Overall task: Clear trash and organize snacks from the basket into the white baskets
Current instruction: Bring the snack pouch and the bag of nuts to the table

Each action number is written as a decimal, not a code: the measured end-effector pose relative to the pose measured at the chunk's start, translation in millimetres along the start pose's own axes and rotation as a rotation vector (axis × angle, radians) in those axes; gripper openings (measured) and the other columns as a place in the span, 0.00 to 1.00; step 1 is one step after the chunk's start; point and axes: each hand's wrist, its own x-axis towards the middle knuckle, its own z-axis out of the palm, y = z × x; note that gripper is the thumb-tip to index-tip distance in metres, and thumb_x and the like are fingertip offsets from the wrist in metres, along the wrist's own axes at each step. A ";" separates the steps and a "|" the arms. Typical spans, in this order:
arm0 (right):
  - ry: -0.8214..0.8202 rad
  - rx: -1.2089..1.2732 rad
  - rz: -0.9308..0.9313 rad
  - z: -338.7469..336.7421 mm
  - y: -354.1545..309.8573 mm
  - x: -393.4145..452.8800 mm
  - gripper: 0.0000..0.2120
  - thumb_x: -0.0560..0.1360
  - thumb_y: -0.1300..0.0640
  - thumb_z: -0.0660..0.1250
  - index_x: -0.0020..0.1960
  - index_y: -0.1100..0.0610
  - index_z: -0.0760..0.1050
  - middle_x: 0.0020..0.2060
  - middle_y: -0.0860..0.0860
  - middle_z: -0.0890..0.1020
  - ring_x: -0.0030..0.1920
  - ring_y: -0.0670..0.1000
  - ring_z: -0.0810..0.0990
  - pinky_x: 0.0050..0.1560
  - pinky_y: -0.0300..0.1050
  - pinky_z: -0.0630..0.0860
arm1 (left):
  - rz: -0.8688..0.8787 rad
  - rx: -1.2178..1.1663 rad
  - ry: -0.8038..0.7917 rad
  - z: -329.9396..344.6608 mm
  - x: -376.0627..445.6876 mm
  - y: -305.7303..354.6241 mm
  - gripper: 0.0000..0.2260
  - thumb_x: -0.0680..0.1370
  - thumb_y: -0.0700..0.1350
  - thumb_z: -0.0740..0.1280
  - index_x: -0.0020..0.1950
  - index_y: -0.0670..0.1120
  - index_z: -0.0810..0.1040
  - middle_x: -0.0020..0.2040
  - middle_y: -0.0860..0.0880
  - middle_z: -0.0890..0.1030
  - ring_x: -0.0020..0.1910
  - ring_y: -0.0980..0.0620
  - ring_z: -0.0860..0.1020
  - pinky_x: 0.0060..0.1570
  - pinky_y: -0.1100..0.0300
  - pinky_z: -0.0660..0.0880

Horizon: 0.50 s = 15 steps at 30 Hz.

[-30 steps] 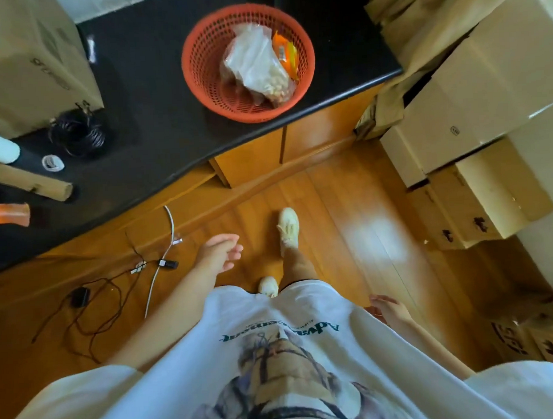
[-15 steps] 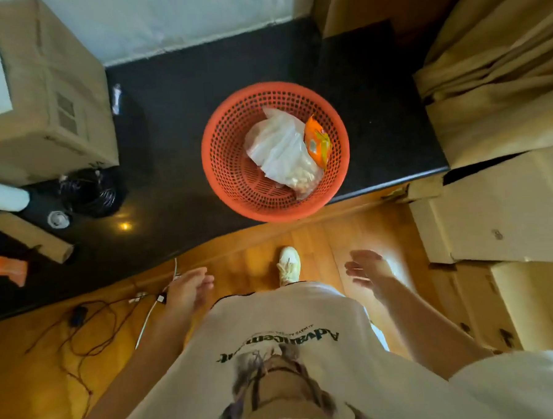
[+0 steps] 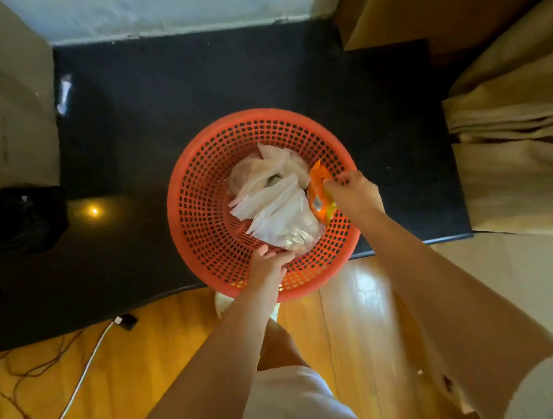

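A round orange-red plastic basket sits at the front edge of a black counter. Inside it lie clear plastic bags holding pale snacks, and an orange snack packet at the right side. My right hand is inside the basket's right rim, fingers closed on the orange packet. My left hand reaches over the near rim and grips the lower end of the clear bags. No white baskets are in view.
A cardboard box stands on the counter at the left, with a dark bundle below it. Beige curtain folds and boxes fill the right side. Cables lie on the wooden floor at the lower left.
I have stepped closer, so the basket now fills the centre of view. Both hands rose from my sides into the basket; the right took hold of the orange packet, the left the clear bags.
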 end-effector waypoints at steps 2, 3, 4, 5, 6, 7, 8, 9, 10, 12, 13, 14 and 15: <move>0.003 -0.176 0.045 7.6 -13.4 8.2 0.28 0.71 0.42 0.61 0.63 0.60 0.67 0.56 0.59 0.77 0.57 0.61 0.77 0.53 0.52 0.73 | -0.042 -0.006 0.044 14.1 20.2 -0.9 0.25 0.71 0.35 0.71 0.67 0.38 0.70 0.60 0.40 0.77 0.56 0.45 0.76 0.57 0.53 0.73; -0.016 -0.256 0.059 12.4 -18.4 10.8 0.32 0.70 0.41 0.63 0.65 0.61 0.64 0.60 0.59 0.75 0.60 0.62 0.75 0.54 0.52 0.73 | -0.064 -0.012 0.066 18.9 27.9 -2.8 0.26 0.69 0.36 0.73 0.66 0.38 0.71 0.59 0.40 0.77 0.56 0.45 0.77 0.58 0.52 0.74; -0.045 -0.322 0.065 17.1 -22.6 12.0 0.36 0.68 0.41 0.65 0.67 0.61 0.61 0.63 0.59 0.73 0.62 0.61 0.74 0.55 0.53 0.72 | -0.080 -0.024 0.082 23.0 34.2 -5.6 0.24 0.69 0.36 0.73 0.64 0.37 0.72 0.59 0.41 0.78 0.55 0.46 0.78 0.58 0.52 0.74; -0.074 -0.371 0.063 21.7 -25.7 13.3 0.38 0.68 0.41 0.66 0.68 0.62 0.59 0.64 0.60 0.72 0.63 0.61 0.73 0.56 0.52 0.72 | -0.083 -0.050 0.085 26.5 38.9 -8.5 0.21 0.69 0.36 0.73 0.60 0.38 0.74 0.56 0.42 0.78 0.52 0.49 0.78 0.58 0.54 0.73; -0.093 -0.406 0.055 25.4 -27.5 14.5 0.39 0.68 0.42 0.67 0.69 0.63 0.58 0.64 0.60 0.70 0.64 0.61 0.72 0.57 0.52 0.72 | -0.082 -0.087 0.077 29.5 41.8 -10.6 0.15 0.69 0.35 0.73 0.54 0.40 0.76 0.52 0.44 0.79 0.47 0.53 0.78 0.56 0.57 0.72; -0.102 -0.430 0.049 28.3 -28.3 16.3 0.39 0.69 0.43 0.67 0.70 0.64 0.56 0.65 0.61 0.70 0.65 0.61 0.71 0.57 0.52 0.72 | -0.083 -0.130 0.066 32.0 44.0 -11.5 0.11 0.68 0.35 0.73 0.49 0.42 0.77 0.49 0.46 0.79 0.45 0.56 0.77 0.55 0.58 0.69; -0.103 -0.448 0.046 30.6 -28.2 18.0 0.39 0.69 0.45 0.68 0.70 0.64 0.56 0.66 0.62 0.69 0.65 0.61 0.71 0.58 0.52 0.72 | -0.087 -0.161 0.062 33.8 45.7 -11.8 0.11 0.68 0.34 0.73 0.46 0.44 0.77 0.49 0.46 0.80 0.46 0.56 0.78 0.56 0.58 0.68; -0.100 -0.461 0.046 32.5 -27.9 19.6 0.39 0.69 0.46 0.69 0.70 0.65 0.55 0.66 0.62 0.69 0.65 0.60 0.71 0.57 0.52 0.72 | -0.095 -0.169 0.066 34.5 47.9 -12.1 0.13 0.67 0.35 0.74 0.49 0.44 0.77 0.52 0.46 0.81 0.50 0.54 0.78 0.58 0.58 0.67; -0.093 -0.473 0.046 34.0 -27.3 21.2 0.39 0.68 0.47 0.69 0.70 0.65 0.56 0.65 0.62 0.69 0.65 0.61 0.71 0.57 0.52 0.73 | -0.103 -0.164 0.078 35.0 49.5 -12.4 0.18 0.67 0.36 0.75 0.54 0.43 0.76 0.57 0.45 0.80 0.56 0.51 0.77 0.62 0.56 0.67; -0.079 -0.498 0.041 36.7 -26.5 24.3 0.38 0.69 0.49 0.70 0.69 0.66 0.57 0.64 0.63 0.70 0.63 0.61 0.73 0.54 0.52 0.74 | -0.132 -0.143 0.100 35.7 51.3 -12.6 0.25 0.67 0.38 0.76 0.62 0.41 0.73 0.62 0.44 0.78 0.63 0.47 0.74 0.68 0.52 0.64; -0.074 -0.513 0.039 37.6 -26.2 25.4 0.37 0.69 0.50 0.70 0.69 0.66 0.57 0.64 0.63 0.70 0.62 0.61 0.73 0.53 0.52 0.74 | -0.133 -0.143 0.108 35.2 52.7 -13.8 0.25 0.67 0.38 0.76 0.61 0.40 0.74 0.62 0.44 0.78 0.63 0.47 0.74 0.69 0.51 0.64; -0.068 -0.529 0.036 38.5 -25.9 26.6 0.36 0.70 0.51 0.69 0.68 0.66 0.57 0.63 0.63 0.70 0.62 0.61 0.74 0.52 0.52 0.75 | -0.135 -0.147 0.108 35.1 53.2 -14.9 0.23 0.66 0.38 0.76 0.60 0.40 0.76 0.61 0.44 0.79 0.63 0.47 0.74 0.69 0.52 0.64; -0.060 -0.543 0.034 39.4 -25.4 27.8 0.35 0.70 0.51 0.69 0.68 0.66 0.58 0.63 0.63 0.71 0.61 0.61 0.74 0.52 0.52 0.75 | -0.139 -0.146 0.094 35.0 53.3 -15.9 0.23 0.66 0.39 0.76 0.59 0.40 0.76 0.60 0.44 0.79 0.62 0.47 0.75 0.69 0.52 0.64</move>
